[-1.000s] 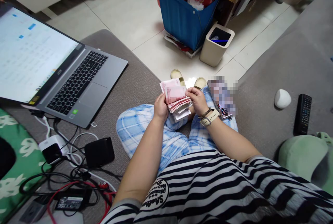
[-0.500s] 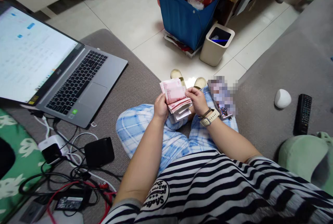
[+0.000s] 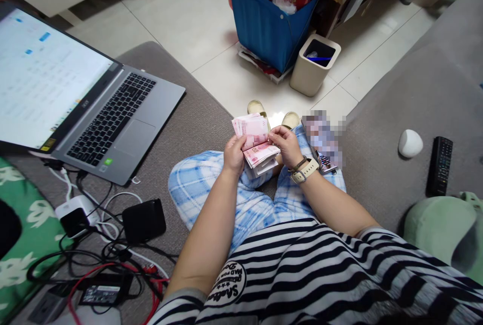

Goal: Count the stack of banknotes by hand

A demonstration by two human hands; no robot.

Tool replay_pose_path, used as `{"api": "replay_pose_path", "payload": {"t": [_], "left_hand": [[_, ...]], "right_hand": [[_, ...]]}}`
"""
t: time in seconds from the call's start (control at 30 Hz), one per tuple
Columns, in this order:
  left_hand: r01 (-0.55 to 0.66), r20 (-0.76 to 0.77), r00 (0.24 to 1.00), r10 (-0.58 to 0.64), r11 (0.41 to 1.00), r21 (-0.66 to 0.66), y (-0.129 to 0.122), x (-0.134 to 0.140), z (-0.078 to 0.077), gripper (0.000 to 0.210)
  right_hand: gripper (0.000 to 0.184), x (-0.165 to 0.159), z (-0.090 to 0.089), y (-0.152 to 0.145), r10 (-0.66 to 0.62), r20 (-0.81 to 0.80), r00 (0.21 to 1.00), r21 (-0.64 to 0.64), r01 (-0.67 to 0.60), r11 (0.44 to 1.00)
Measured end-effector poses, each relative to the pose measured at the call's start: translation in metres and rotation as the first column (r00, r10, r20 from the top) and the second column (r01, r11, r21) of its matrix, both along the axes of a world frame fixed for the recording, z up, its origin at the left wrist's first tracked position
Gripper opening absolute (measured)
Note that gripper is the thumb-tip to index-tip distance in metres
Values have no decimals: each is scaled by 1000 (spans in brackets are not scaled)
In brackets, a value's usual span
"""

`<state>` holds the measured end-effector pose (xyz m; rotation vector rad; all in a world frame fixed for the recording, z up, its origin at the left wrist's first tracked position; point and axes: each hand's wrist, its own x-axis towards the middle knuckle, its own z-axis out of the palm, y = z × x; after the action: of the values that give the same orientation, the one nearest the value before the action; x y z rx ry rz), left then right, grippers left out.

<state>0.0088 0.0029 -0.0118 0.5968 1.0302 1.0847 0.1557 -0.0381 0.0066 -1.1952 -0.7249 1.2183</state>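
Head view: top banknotes (image 3: 253, 132) apparently flipped up since, hands (image 3: 234, 155) unmoved.

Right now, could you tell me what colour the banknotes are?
Pink-red banknotes, clearest in the head view.

One cam only, head-worn, looks fwd & steeply down over torso at lap, hands close to centre; sofa (image 3: 415, 88) both sides, floor (image 3: 196, 18) beyond at top. No 2nd view.
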Motion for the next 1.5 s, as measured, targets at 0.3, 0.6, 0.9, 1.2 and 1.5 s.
{"api": "replay_pose_path", "payload": {"t": [0.3, 0.6, 0.9, 1.2, 1.5], "left_hand": [[62, -24, 998, -62, 998, 5, -3, -2, 6, 31], [49, 1, 999, -49, 999, -24, -1, -1, 6, 36], [-106, -134, 985, 108, 994, 20, 3, -1, -3, 18], [-38, -334, 939, 84, 989, 141, 0, -4, 13, 18], [-13, -362, 929, 73, 986, 166, 0, -4, 10, 19]], "right_hand": [[40, 0, -4, 2, -22, -21, 1000, -11, 21, 1000], [33, 0, -2, 1, -47, -12, 999, -21, 46, 999], [32, 0, -4, 2, -38, -18, 999, -28, 37, 999], [33, 0, -4, 1, -30, -17, 999, -13, 30, 999], [32, 0, -2, 2, -20, -6, 1000, -23, 20, 1000]]}}
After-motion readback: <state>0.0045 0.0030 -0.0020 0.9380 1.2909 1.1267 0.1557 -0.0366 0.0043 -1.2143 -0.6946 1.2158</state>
